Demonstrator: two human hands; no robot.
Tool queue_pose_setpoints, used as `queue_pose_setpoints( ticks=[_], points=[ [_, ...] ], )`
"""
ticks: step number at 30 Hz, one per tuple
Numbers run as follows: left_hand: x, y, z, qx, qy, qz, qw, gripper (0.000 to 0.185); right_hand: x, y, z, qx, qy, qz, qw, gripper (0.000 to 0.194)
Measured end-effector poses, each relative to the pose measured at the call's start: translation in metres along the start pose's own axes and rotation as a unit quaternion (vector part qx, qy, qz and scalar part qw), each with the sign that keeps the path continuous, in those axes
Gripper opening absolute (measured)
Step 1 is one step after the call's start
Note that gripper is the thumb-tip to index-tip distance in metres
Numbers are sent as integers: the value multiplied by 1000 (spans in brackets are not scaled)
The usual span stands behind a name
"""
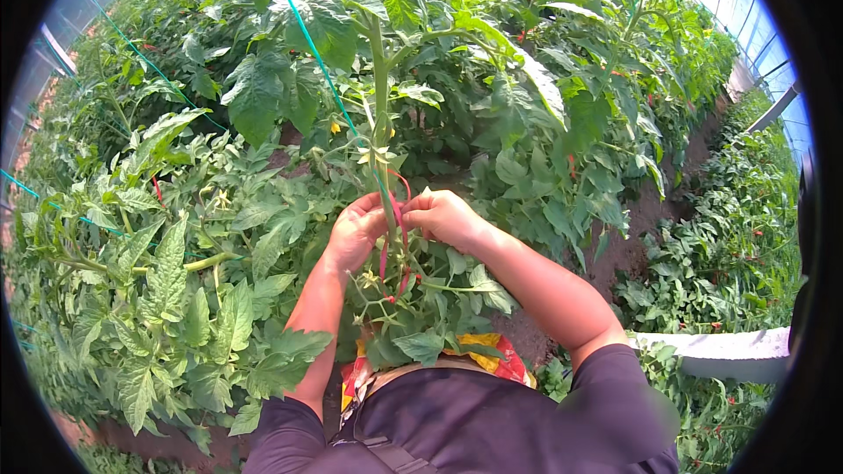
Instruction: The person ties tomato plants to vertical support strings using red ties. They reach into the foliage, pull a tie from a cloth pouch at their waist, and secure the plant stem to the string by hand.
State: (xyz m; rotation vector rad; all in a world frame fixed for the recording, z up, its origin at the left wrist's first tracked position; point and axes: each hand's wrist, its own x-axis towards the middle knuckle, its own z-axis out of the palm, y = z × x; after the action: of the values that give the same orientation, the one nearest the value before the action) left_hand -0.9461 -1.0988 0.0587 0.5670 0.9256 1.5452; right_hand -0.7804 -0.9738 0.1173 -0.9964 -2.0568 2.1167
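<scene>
An upright tomato plant stem (381,85) stands in front of me, with small yellow flowers near it. A green twine (309,43) runs down to the stem from the upper left. My left hand (357,227) is at the stem's left side, its fingers partly behind the stem. From the right, my right hand (448,216) pinches a red ribbon (397,210) close against the stem. More of the ribbon hangs below the hands among the leaves and flower clusters. Whether my left fingers also grip the ribbon or the stem is hard to see.
Dense tomato plants (164,283) surround me, several bearing red ties. Another green twine (141,56) slants down at the upper left. A red and yellow bag (510,359) lies at my waist. A pale beam or ledge (718,349) is at right, near a soil path (632,230).
</scene>
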Motion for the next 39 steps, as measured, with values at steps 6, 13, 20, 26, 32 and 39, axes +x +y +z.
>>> queue_pose_setpoints(
  ticks=[6, 13, 20, 26, 32, 39],
  points=[
    [-2, 3, 10, 37, 65, -20, 997, 25, 7, 11, 14, 11, 59, -32, 998, 24],
    [-2, -5, 13, 73, 82, 10, 994, 22, 5, 15, 10, 132, 87, 26, 987, 34],
    [-7, -11, 10, 94, 100, 74, 988, 20, 4, 19, 17, 73, 45, -68, 994, 25],
    [-29, -34, -13, 306, 235, 132, 913, 18, -10, 26, 30, -264, 131, -252, 922, 21],
    [-64, -32, -14, 269, 171, 181, 931, 16, -32, 5, 41, -422, 116, -358, 825, 15],
    [-49, -21, -18, 144, 24, 129, 981, 16, -38, 0, 53, -427, 134, -439, 779, 15]
  ],
)
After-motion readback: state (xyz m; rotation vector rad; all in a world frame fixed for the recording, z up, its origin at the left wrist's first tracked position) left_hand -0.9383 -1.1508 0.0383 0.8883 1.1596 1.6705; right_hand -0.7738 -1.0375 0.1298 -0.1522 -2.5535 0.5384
